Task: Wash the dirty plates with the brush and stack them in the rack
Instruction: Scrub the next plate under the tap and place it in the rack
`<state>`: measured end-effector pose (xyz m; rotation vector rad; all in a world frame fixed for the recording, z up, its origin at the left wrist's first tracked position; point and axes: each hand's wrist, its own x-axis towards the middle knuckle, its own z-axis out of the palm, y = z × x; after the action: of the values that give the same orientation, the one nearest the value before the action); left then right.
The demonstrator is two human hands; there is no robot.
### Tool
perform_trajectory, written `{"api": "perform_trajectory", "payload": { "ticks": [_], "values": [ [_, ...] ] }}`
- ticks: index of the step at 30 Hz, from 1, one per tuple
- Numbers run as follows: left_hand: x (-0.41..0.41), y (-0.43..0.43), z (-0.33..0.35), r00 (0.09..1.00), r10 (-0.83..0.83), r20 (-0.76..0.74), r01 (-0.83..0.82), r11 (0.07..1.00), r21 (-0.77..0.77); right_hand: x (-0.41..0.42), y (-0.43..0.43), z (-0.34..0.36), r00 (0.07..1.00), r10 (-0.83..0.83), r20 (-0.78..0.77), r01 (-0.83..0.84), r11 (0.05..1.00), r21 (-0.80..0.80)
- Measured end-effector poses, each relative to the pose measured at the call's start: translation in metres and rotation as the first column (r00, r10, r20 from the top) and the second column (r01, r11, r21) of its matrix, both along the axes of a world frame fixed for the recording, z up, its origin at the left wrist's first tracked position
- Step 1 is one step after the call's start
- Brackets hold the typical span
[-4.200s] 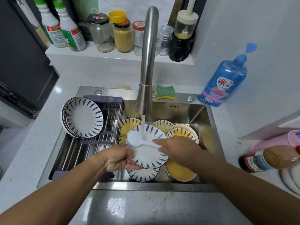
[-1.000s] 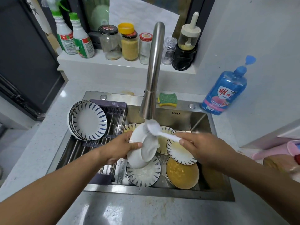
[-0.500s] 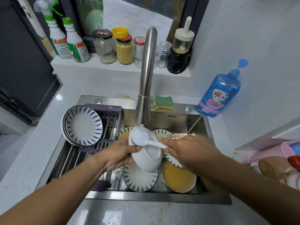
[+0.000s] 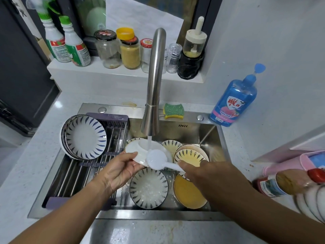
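Note:
My left hand [image 4: 121, 169] grips a white plate [image 4: 136, 149] by its rim, underside up, under the running faucet [image 4: 153, 95]. My right hand [image 4: 202, 170] holds the handle of a white brush [image 4: 157, 159], whose round head lies against the plate's underside. Below in the sink [image 4: 207, 136] lie several dirty plates: a blue-patterned one [image 4: 148, 188] with water in it and yellow-stained ones [image 4: 189, 195]. Clean blue-patterned plates [image 4: 86, 137] stand on edge at the left end of the rack [image 4: 79, 173].
A green sponge [image 4: 173, 110] lies on the sink's back rim. A blue soap bottle [image 4: 233, 101] stands at the right. Jars and spray bottles line the ledge [image 4: 123, 71] behind. A sauce bottle [image 4: 284, 184] and white plates [image 4: 311, 203] sit on the right counter.
The plate has turned from nearly on edge to underside up under the stream. The brush head has moved from the plate's upper edge down onto its underside.

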<state>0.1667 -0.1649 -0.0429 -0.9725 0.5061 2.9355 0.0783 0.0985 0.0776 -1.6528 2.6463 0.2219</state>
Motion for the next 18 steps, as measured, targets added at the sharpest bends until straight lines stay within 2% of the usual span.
{"api": "perform_trajectory", "payload": {
  "ticks": [2,6,9,11,15,18],
  "values": [
    [0.001,-0.003,-0.001,0.999,0.032,0.009,-0.032,0.999,0.006,-0.005,0.004,0.005,1.0,0.001,0.026,-0.003,0.997,0.076],
    [0.009,-0.009,0.0,0.999,-0.043,-0.021,0.04,0.995,-0.094,-0.033,0.005,0.012,0.965,-0.191,0.178,0.156,0.968,0.197],
    [0.015,-0.018,0.0,0.981,-0.184,-0.057,0.172,0.97,-0.173,-0.059,0.004,-0.008,0.838,-0.401,0.371,0.336,0.914,0.229],
    [0.017,-0.022,0.003,0.958,-0.277,-0.074,0.254,0.941,-0.225,-0.071,0.0,-0.019,0.742,-0.473,0.474,0.414,0.88,0.231],
    [0.017,-0.023,0.012,0.91,-0.41,-0.056,0.369,0.864,-0.342,-0.087,-0.017,-0.015,0.679,-0.459,0.573,0.432,0.881,0.194],
    [0.017,-0.021,0.017,0.867,-0.497,0.012,0.444,0.762,-0.471,-0.093,-0.033,-0.001,0.716,-0.408,0.567,0.38,0.909,0.174]
  ]
}}
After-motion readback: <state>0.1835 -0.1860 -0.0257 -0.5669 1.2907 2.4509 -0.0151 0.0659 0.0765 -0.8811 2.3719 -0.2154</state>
